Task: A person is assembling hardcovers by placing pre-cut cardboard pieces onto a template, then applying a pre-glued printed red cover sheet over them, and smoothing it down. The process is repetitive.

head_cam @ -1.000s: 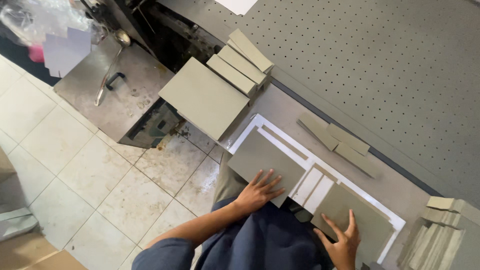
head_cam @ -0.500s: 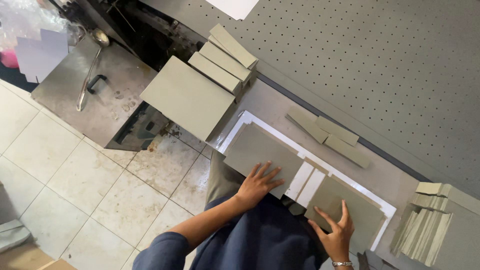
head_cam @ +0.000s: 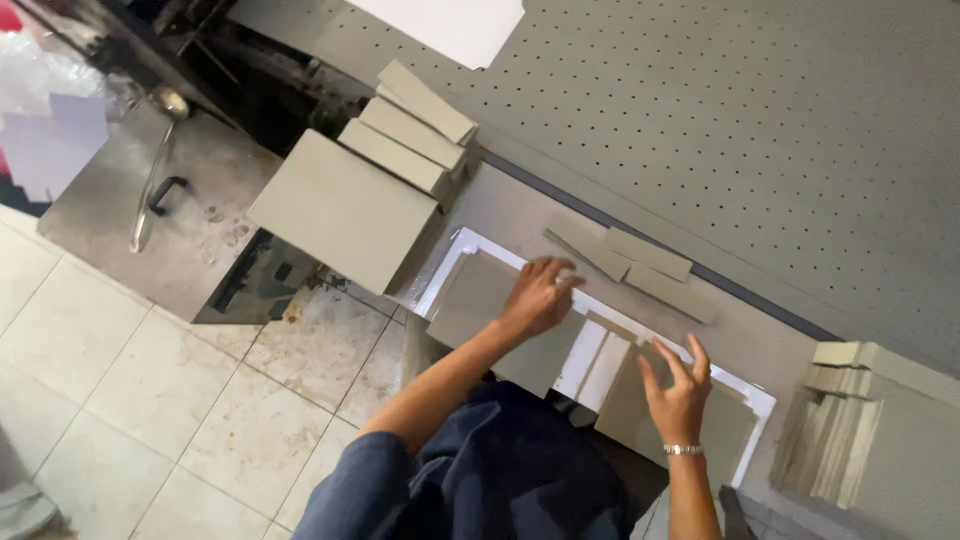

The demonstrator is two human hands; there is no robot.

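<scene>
Two grey boards lie on the white sheet (head_cam: 452, 262) on my worktop (head_cam: 520, 215), with two narrow white strips (head_cam: 594, 362) between them. My left hand (head_cam: 535, 297) rests on the left board (head_cam: 500, 320), fingers curled loosely at its far edge, grip not closed around it; my right hand (head_cam: 678, 390) lies fingers spread on the right board (head_cam: 680, 425), gripping nothing. Beyond the sheet lie three loose grey strips (head_cam: 630, 262); left of it, a stack of large grey boards (head_cam: 340, 208).

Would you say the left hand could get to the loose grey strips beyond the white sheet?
Probably yes: the left hand rests on a grey board, the loose grey strips lie just beyond, and nothing stands between them.
</scene>
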